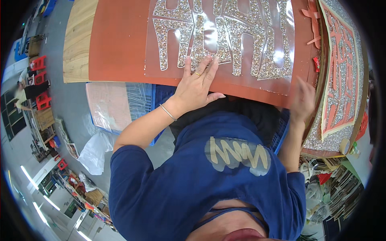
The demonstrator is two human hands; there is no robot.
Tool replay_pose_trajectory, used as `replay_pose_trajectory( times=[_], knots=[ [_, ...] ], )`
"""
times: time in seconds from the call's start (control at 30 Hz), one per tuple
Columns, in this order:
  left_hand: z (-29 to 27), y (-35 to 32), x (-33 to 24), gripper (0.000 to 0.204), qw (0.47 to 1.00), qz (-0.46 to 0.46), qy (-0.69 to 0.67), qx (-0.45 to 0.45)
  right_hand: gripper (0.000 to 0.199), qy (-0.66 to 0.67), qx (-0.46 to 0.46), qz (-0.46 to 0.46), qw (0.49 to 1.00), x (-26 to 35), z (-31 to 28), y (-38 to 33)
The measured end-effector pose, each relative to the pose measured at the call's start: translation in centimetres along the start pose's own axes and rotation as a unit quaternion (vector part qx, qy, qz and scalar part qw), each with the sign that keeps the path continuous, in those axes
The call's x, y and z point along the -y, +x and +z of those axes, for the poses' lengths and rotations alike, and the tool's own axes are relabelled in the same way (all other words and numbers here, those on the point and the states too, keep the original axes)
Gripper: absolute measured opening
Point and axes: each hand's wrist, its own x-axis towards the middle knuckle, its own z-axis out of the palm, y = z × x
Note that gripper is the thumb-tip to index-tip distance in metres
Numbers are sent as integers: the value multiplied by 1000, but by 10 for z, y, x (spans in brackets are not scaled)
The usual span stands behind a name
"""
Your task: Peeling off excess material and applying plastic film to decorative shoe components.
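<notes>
My left hand (197,82) lies flat with its fingers spread, fingertips on the near edge of a glittery cut-out piece (197,54). Several such silver-gold pieces with long rounded slots are spread on a clear plastic sheet (251,82). Under the sheet is a reddish-brown work surface (116,48). Blurred by motion, my right hand (302,98) is at the right end of the table's near edge, beside the sheet's corner. Its fingers are smeared, and I cannot make out anything in them.
To the right, a pale-bordered sheet (339,72) with coral strips lies on a glittery surface (321,142), near a tape roll (344,146). Coral scraps (313,24) sit at the table's right. Below left is a blue crate (159,96); a person (30,92) stands far left by red stools (43,100).
</notes>
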Motion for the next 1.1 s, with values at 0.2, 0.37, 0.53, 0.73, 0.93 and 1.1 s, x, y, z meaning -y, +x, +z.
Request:
replay_pose_trajectory(
  times=[0.2, 0.37, 0.53, 0.73, 0.93, 1.1],
  knots=[
    [-13, -4, 15, 92, 997, 44, 57, 35, 18, -242, 26, 210, 947, -103, -118, -86],
    [-9, 13, 9, 85, 998, 51, 8, 41, 22, -219, 146, 319, 911, -128, -128, -116],
    [-14, 11, 18, 85, 996, 67, 25, 52, 17, -283, 157, 249, 913, -125, -120, -105],
    [-5, -2, 15, 89, 998, 60, 27, 4, 23, -24, 46, -94, 994, 2, -14, -2],
    [8, 5, 2, 90, 999, 15, -2, -33, 19, 176, 132, -268, 938, 89, 103, 38],
    [10, 3, 1, 90, 999, 4, -6, -41, 24, 134, 142, -316, 928, 91, 115, 42]
  ],
)
